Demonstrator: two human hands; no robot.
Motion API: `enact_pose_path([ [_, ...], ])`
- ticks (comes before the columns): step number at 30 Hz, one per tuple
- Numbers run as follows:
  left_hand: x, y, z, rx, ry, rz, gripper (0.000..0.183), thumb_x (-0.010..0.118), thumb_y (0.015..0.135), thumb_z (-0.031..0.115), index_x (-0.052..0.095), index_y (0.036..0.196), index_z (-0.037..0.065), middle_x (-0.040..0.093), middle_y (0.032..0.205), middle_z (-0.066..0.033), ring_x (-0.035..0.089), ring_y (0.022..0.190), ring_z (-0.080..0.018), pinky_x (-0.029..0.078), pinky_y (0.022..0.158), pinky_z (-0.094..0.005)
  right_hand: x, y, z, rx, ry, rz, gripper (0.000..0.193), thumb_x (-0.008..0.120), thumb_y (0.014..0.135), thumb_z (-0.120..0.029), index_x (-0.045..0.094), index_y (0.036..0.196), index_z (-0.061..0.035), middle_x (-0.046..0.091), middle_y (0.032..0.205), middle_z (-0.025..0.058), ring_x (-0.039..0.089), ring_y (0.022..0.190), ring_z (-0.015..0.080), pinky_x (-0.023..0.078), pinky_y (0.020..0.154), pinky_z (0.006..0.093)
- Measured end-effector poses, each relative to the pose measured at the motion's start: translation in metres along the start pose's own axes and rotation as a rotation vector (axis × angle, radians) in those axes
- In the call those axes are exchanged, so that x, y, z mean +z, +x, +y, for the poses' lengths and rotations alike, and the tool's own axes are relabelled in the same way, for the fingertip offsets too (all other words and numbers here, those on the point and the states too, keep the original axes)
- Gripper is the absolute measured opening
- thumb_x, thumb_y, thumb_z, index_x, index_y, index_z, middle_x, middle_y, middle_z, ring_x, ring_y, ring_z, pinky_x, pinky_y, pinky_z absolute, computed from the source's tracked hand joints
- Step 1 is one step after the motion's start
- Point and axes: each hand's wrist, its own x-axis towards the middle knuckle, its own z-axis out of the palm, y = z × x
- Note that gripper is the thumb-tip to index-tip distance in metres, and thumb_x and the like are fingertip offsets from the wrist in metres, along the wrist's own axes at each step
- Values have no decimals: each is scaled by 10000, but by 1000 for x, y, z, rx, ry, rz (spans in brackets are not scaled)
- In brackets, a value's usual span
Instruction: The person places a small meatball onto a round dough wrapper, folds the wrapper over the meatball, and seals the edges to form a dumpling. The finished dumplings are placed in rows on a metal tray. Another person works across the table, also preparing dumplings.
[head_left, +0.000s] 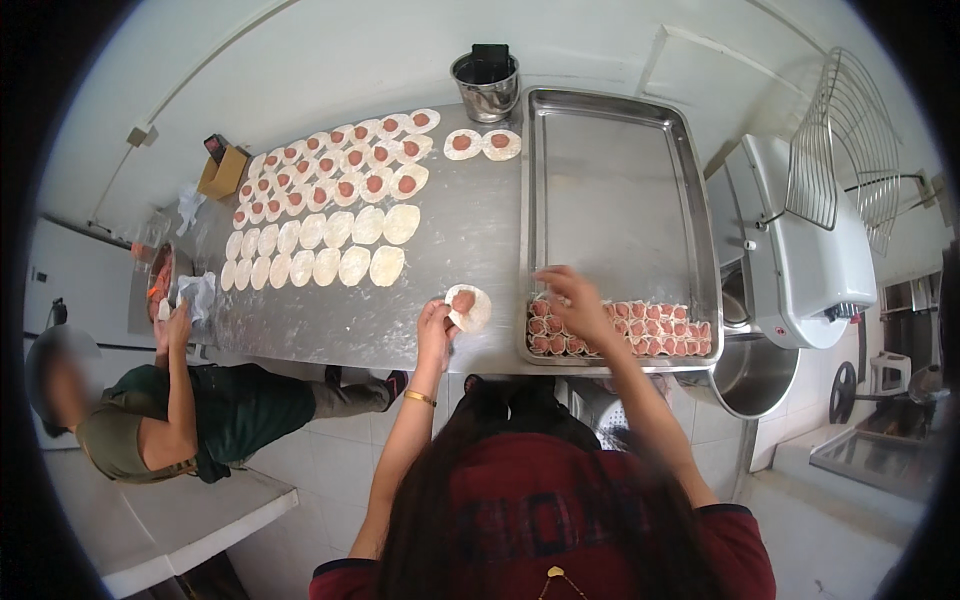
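My left hand (435, 326) is closed on the edge of a round dough wrapper (481, 314) at the front of the steel table. A lump of pink meat filling sits on that wrapper, which is still flat and unfolded. Above the near end of a large metal tray (705, 240) is my right hand (574, 298), fingers apart and apparently holding nothing. Below and beside it, open-topped meat dumplings (652, 328) stand in tight rows along the tray's near edge. The hand and forearm hide some of them.
Rows of wrappers cover the table's left side, the far ones topped with meat (345, 188), the near ones plain (326, 265). Two filled wrappers (482, 144) lie by a metal bucket (488, 95). A person (190, 410) works at left beside a bowl. A white machine (800, 235) stands right.
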Motion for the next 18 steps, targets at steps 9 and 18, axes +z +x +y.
enact_pose_path([
  [9, -6, -23, 23, 186, -533, -161, 169, 439, 812, 48, 441, 981, 53, 538, 993, -82, 566, 935, -179, 491, 834, -328, 130, 10, -25, 695, 1022, 124, 266, 582, 838, -62, 546, 1079, 46, 567, 1014, 93, 558, 881, 165, 466, 749, 251],
  [18, -23, -21, 2, 179, 255, 163, 48, 531, 825, 60, 506, 858, 36, 562, 853, -34, 545, 745, -89, 493, 683, -249, 151, 20, 2, 437, 217, 169, 193, 574, 776, -29, 612, 947, 52, 653, 808, 126, 622, 740, 159, 489, 679, 282],
])
